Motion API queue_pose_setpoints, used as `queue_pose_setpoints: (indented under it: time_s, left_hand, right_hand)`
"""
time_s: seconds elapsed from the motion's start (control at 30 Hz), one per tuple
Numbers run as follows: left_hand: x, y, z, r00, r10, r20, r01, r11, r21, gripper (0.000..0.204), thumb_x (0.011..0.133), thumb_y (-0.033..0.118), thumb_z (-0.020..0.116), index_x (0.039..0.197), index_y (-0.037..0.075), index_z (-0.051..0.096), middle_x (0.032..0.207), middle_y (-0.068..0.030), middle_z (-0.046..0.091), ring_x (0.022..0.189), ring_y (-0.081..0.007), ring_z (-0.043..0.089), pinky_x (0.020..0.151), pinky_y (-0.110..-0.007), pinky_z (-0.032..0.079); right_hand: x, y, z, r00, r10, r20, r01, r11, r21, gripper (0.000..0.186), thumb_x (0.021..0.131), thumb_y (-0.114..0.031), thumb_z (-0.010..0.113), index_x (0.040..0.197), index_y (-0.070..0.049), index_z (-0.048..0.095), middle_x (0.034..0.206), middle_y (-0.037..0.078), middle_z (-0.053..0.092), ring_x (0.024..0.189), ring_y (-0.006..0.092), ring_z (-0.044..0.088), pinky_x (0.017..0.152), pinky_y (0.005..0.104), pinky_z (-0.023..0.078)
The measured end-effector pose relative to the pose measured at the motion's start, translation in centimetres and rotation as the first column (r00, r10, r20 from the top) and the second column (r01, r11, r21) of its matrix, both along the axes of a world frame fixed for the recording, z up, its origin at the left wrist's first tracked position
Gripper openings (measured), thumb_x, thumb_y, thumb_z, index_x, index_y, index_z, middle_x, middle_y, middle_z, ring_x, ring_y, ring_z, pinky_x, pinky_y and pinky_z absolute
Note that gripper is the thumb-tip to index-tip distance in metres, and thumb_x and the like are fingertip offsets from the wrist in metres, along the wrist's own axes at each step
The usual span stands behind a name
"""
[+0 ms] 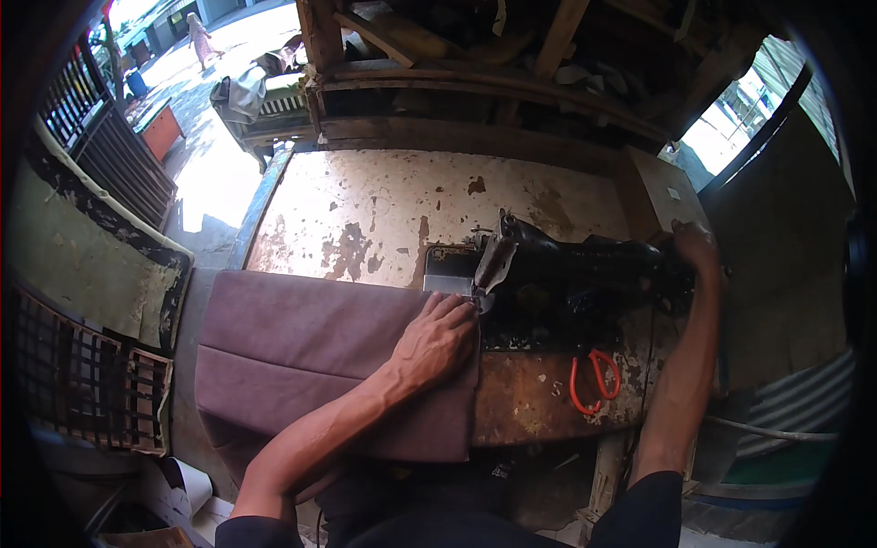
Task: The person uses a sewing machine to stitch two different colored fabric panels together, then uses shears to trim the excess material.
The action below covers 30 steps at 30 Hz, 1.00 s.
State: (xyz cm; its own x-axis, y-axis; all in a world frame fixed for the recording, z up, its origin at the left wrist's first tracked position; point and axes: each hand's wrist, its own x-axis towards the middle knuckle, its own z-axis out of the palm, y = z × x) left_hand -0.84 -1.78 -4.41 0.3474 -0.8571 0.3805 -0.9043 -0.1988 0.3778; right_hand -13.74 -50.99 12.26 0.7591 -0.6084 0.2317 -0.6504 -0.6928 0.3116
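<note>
My left hand (437, 333) lies on maroon fabric (301, 347) with its slightly bent fingers beside the presser foot (477, 292) of a black sewing machine (557, 265). The fabric covers the front left of the worn table. My right hand (694, 242) is raised at the machine's right end, near the handwheel (674, 292); its fingers are blurred, and I cannot make out what they touch. Red-handled scissors (615, 370) rest on the brown tabletop in front of the machine, their blades hidden or too dark to tell.
The pale, flaking tabletop (338, 210) backs onto a dark wooden rack (420, 78). A wooden box (653, 187) stands at its right rear. Worn frames (100, 247) lean at the left. Outside, a person (201, 41) walks on sunlit ground, and an orange box (160, 132) stands nearby.
</note>
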Motion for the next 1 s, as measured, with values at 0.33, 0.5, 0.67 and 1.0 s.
queue_pose_setpoints:
  time_s: [0.33,0.5,0.67,1.0]
  left_hand:
    - [0.2,0.8,0.0,0.999,0.032,-0.036,-0.031,0.999,0.026,0.042,0.09,0.019,0.07,0.129,0.004,0.07,0.142,-0.0127,0.063,0.141,-0.0338,0.052,0.124,-0.052,0.036]
    - [0.2,0.6,0.0,0.998,0.038,-0.047,-0.037,0.999,0.013,0.042,0.091,0.019,0.069,0.13,0.004,0.07,0.142,-0.0133,0.063,0.141,-0.034,0.052,0.124,-0.052,0.035]
    - [0.6,2.0,-0.8,0.999,0.048,-0.025,-0.046,0.998,0.047,0.044,0.091,0.018,0.069,0.133,0.005,0.069,0.141,-0.0131,0.063,0.143,-0.0343,0.051,0.125,-0.052,0.035]
    - [0.4,1.2,-0.1,0.994,0.027,-0.106,-0.022,0.999,0.048,0.045,0.091,0.018,0.069,0.134,0.006,0.068,0.141,-0.0145,0.061,0.144,-0.0347,0.05,0.125,-0.052,0.034]
  right_hand:
    - [-9.6,9.7,-0.3,0.882,-0.219,0.417,0.054,0.927,0.372,0.039,0.107,-0.025,0.047,0.107,0.008,0.068,0.108,0.03,0.071,0.104,0.0515,0.065,0.089,0.0524,0.05]
    - [-8.9,20.1,-3.6,0.479,-0.098,0.872,-0.072,0.986,0.151,0.033,0.109,-0.027,0.053,0.114,0.001,0.07,0.105,0.018,0.076,0.098,0.0358,0.071,0.083,0.0446,0.053]
    - [3.4,31.5,-10.9,0.7,-0.522,0.488,-0.603,-0.066,0.795,0.03,0.11,-0.03,0.059,0.114,-0.004,0.073,0.09,0.007,0.075,0.067,0.0107,0.067,0.052,0.0253,0.049]
    - [13.0,24.3,-19.4,0.488,0.7,0.521,-0.775,0.622,-0.111,0.031,0.087,-0.014,0.065,0.118,-0.008,0.068,0.11,0.019,0.07,0.105,0.04,0.067,0.091,0.0509,0.053]
